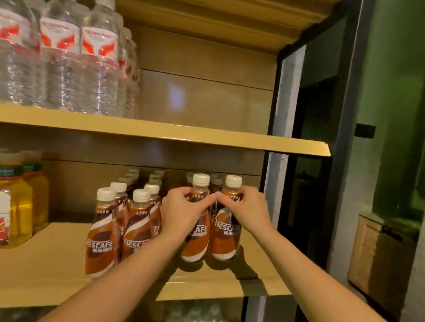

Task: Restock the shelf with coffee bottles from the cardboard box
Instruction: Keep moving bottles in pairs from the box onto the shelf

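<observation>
Two bottles are being set on the shelf (65,271): left hand (180,209) grasps one bottle (195,242), right hand (245,208) the other (226,240). Several coffee rows (128,220) stand stocked; the box is not visible, so what remains cannot be told.

Two hands reach in, the left hand (180,209) and the right hand (247,211), each closed around one coffee bottle. Six coffee bottles stand in full sight at the front of the middle shelf (40,269): four grouped left of the left hand, with the nearest coffee bottle (101,236) foremost, and two under the hands. More white caps show behind them, too hidden to count. Left of the coffee group stand at least three yellow drink bottles (7,208). Above the middle shelf, three rows of water bottles (61,50) face front; those behind are uncountable. Three shelf boards are visible.
</observation>
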`<state>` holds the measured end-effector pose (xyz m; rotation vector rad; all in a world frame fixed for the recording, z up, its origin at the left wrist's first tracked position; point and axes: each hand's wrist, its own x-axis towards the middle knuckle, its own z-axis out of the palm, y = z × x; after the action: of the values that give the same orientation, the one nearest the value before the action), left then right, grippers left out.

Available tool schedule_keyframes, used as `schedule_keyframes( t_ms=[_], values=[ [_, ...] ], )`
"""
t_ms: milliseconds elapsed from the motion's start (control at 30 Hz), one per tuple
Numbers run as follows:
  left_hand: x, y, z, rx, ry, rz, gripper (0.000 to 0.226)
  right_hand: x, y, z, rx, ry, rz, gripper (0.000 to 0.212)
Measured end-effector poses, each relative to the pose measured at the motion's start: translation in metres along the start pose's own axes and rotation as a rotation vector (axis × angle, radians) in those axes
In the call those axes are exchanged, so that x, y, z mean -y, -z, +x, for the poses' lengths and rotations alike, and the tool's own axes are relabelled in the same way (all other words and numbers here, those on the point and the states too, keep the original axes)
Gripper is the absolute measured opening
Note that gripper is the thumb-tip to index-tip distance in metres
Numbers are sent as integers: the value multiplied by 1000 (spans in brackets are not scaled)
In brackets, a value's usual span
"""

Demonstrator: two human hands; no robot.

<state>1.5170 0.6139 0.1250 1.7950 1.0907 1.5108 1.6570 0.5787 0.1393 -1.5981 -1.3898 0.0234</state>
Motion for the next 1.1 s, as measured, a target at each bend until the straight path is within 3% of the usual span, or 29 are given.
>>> schedule_keyframes(
  t_ms=[233,500,667,900,1100],
  values=[
    [36,-49,41,-117,28,57,26,-40,-31,55,-24,-83,-111,40],
    [61,-74,78,-243,218,56,41,-67,-58,91,126,-195,-209,50],
    [79,-70,86,-270,257,7,35,-70,-74,94,184,-215,-193,44],
    [84,-67,84,-246,213,59,30,-71,-88,88,87,-183,-115,39],
    [85,-68,82,-213,201,126,42,-72,-90,85,45,-136,-146,47]
  ],
)
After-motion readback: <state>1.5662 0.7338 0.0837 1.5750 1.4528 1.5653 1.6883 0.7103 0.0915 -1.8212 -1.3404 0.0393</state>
